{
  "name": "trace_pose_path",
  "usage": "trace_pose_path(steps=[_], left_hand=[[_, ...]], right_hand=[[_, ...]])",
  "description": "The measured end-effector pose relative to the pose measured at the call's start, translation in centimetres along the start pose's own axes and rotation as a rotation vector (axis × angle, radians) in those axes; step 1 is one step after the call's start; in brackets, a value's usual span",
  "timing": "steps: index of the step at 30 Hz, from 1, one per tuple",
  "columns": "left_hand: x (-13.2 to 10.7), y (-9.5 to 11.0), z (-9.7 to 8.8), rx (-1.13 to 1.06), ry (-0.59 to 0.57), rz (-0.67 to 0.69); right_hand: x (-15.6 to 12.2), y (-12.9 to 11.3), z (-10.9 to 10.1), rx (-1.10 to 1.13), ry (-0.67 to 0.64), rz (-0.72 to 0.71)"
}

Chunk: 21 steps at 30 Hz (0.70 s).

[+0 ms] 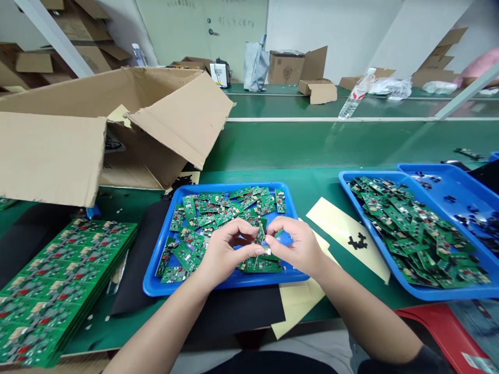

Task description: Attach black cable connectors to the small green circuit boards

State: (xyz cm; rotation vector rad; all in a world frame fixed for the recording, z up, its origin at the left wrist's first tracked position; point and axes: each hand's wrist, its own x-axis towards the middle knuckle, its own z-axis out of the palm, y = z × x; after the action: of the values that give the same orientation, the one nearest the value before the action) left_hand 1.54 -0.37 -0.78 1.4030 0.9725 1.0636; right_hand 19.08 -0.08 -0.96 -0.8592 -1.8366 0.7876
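My left hand and my right hand meet over the near part of a blue tray. Together they pinch a small green circuit board, held on edge between the fingertips of both hands. The tray below holds several loose green boards with red and grey parts. Both hands are closed on the held board.
A stack of uncut green board panels lies at the near left. An open cardboard box stands behind it. Two more blue trays sit at the right, one full of boards. Yellow sheets and a black mat lie under the trays. A plastic bottle stands farther back.
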Motion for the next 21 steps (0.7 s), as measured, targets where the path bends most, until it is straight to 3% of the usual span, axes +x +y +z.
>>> trace_pose_path(steps=[5, 9, 13, 17, 21], left_hand=[[0.1, -0.1, 0.1, -0.042, -0.001, -0.114], [0.3, -0.2, 0.4, -0.068, 0.025, -0.238], [0.4, 0.0, 0.7, -0.177, 0.024, -0.320], [0.4, 0.4, 0.5, -0.307, 0.024, -0.369], [0.3, 0.3, 0.5, -0.383, -0.033, -0.460]], right_hand=[[0.0, 0.1, 0.1, -0.109, 0.013, -0.027], [-0.2, 0.5, 0.5, -0.378, 0.084, -0.090], [-0.3, 0.9, 0.4, -0.560, 0.103, 0.004], [-0.1, 1.0, -0.2, -0.488, 0.145, 0.076], [0.1, 1.0, -0.1, -0.279, 0.087, -0.137]])
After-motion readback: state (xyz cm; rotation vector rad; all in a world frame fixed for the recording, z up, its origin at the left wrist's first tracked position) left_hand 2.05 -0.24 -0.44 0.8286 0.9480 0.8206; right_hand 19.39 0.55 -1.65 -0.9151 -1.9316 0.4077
